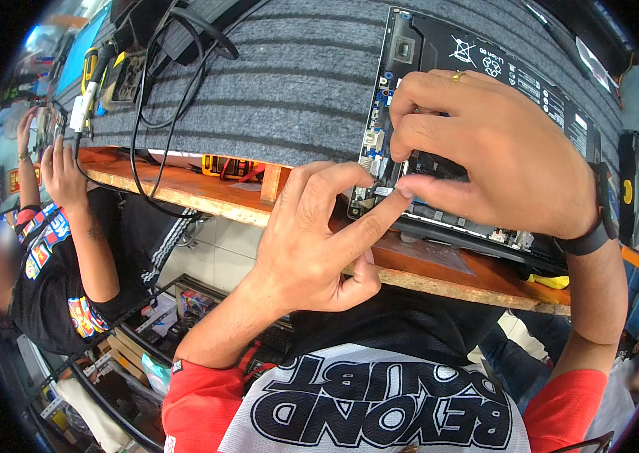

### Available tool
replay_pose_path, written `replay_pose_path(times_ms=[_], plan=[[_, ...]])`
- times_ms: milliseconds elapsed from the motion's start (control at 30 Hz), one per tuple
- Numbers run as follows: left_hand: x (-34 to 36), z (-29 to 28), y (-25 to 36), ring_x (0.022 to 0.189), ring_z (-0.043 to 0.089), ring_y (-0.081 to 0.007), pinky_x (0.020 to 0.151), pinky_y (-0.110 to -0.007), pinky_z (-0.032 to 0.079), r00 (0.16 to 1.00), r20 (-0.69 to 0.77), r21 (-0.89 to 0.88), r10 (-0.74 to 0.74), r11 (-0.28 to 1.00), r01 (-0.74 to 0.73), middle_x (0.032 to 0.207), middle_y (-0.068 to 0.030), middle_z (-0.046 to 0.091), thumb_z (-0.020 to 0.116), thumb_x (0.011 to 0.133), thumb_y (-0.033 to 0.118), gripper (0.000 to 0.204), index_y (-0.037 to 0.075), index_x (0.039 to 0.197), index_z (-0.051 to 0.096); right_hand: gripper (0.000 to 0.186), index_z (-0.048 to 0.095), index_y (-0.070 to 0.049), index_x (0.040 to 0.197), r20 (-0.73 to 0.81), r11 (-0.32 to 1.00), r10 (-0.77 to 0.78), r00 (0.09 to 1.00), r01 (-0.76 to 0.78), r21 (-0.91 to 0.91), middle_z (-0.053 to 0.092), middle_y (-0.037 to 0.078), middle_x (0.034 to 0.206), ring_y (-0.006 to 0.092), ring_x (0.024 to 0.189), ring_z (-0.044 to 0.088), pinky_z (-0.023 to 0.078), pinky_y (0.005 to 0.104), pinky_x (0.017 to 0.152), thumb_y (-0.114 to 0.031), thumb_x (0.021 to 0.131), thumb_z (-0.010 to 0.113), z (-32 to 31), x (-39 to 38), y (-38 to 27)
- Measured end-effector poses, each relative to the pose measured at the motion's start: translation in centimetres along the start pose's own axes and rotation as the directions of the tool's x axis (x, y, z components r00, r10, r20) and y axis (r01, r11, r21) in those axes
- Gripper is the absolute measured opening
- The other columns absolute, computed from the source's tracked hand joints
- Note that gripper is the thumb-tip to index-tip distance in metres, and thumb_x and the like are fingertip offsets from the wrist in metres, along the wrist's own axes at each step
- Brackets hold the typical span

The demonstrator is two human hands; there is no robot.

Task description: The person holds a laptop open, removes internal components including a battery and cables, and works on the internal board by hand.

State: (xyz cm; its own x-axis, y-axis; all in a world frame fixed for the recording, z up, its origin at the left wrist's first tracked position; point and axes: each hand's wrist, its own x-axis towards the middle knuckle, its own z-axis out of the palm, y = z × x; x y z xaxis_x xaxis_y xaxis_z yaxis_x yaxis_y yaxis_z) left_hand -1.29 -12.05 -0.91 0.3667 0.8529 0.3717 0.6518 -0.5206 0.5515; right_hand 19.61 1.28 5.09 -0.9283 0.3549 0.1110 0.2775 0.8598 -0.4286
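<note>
An opened laptop base (440, 45) lies at the right on a ribbed grey mat, its inner parts bare. A flat black battery (512, 68) fills much of it. My left hand (312, 234) reaches over the near left corner, index finger stretched out and fingers apart. That fingertip meets or nearly meets my right thumb above the small boards and connectors (372, 140) along the left edge. My right hand (486, 143) arches over the base, its fingers curled and the thumb close to them. Whatever it pinches is hidden beneath the fingers.
A looped black cable (138, 143) crosses the mat (297, 75) and hangs over the wooden bench edge (244, 211). Yellow-handled tools (91, 64) lie at the far left. A yellow meter (229, 166) sits on a shelf below. A co-worker's hand (63, 174) works at the left.
</note>
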Motion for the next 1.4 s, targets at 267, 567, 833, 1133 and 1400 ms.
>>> replay_pose_path(times_ms=[267, 567, 833, 1133, 1400], plan=[[0.1, 0.6, 0.6, 0.097, 0.053, -0.0321, 0.087, -0.042, 0.044, 1.0, -0.003, 0.002, 0.002, 1.0, -0.002, 0.111, -0.0171, 0.053, 0.059, 0.059, 0.014, 0.063, 0.009, 0.12, 0.074, 0.022, 0.062, -0.006, 0.094, 0.079, 0.999, 0.047, 0.996, -0.046, -0.011, 0.058, 0.009, 0.096, 0.0324, 0.09, 0.062, 0.049, 0.0428, 0.077, -0.007, 0.076, 0.075, -0.6, -0.1, -0.1], [0.1, 0.4, 0.7, 0.099, 0.053, -0.0317, 0.089, -0.042, 0.043, 1.0, 0.003, -0.008, -0.022, 1.0, 0.022, 0.112, -0.0169, 0.054, 0.058, 0.059, 0.013, 0.064, 0.01, 0.121, 0.074, 0.025, 0.061, -0.005, 0.096, 0.094, 0.999, 0.045, 0.995, -0.044, -0.006, 0.057, 0.01, 0.096, 0.0343, 0.092, 0.061, 0.048, 0.0442, 0.076, -0.007, 0.076, 0.075, -0.9, 0.8, -0.1], [0.2, 0.3, 0.5, 0.1, 0.053, -0.0316, 0.089, -0.043, 0.043, 1.0, 0.01, 0.003, -0.018, 1.0, 0.018, 0.113, -0.017, 0.054, 0.057, 0.06, 0.014, 0.064, 0.01, 0.122, 0.073, 0.026, 0.061, -0.005, 0.097, 0.135, 0.997, 0.06, 0.989, -0.053, -0.058, 0.058, 0.011, 0.098, 0.0355, 0.094, 0.06, 0.048, 0.0455, 0.078, -0.008, 0.076, 0.075, -1.1, 1.3, -0.4], [-0.1, 0.2, -0.1, 0.098, 0.053, -0.0317, 0.086, -0.04, 0.044, 1.0, -0.01, -0.001, -0.017, 1.0, 0.017, 0.112, -0.017, 0.055, 0.057, 0.059, 0.011, 0.066, 0.009, 0.124, 0.072, 0.029, 0.059, -0.005, 0.099, 0.117, 0.997, 0.029, 0.993, -0.02, -0.08, 0.058, 0.01, 0.101, 0.0354, 0.096, 0.06, 0.048, 0.0456, 0.08, -0.008, 0.075, 0.075, -0.9, 1.7, 0.0], [0.0, 0.0, 0.1, 0.098, 0.054, -0.0319, 0.088, -0.042, 0.043, 1.0, 0.001, 0.001, -0.017, 1.0, 0.017, 0.113, -0.0174, 0.055, 0.058, 0.059, 0.012, 0.065, 0.009, 0.123, 0.072, 0.028, 0.059, -0.005, 0.099, 0.158, 0.998, 0.068, 0.985, -0.065, -0.022, 0.058, 0.01, 0.099, 0.0347, 0.096, 0.06, 0.048, 0.0451, 0.079, -0.008, 0.076, 0.075, -0.8, 2.2, 0.1]])
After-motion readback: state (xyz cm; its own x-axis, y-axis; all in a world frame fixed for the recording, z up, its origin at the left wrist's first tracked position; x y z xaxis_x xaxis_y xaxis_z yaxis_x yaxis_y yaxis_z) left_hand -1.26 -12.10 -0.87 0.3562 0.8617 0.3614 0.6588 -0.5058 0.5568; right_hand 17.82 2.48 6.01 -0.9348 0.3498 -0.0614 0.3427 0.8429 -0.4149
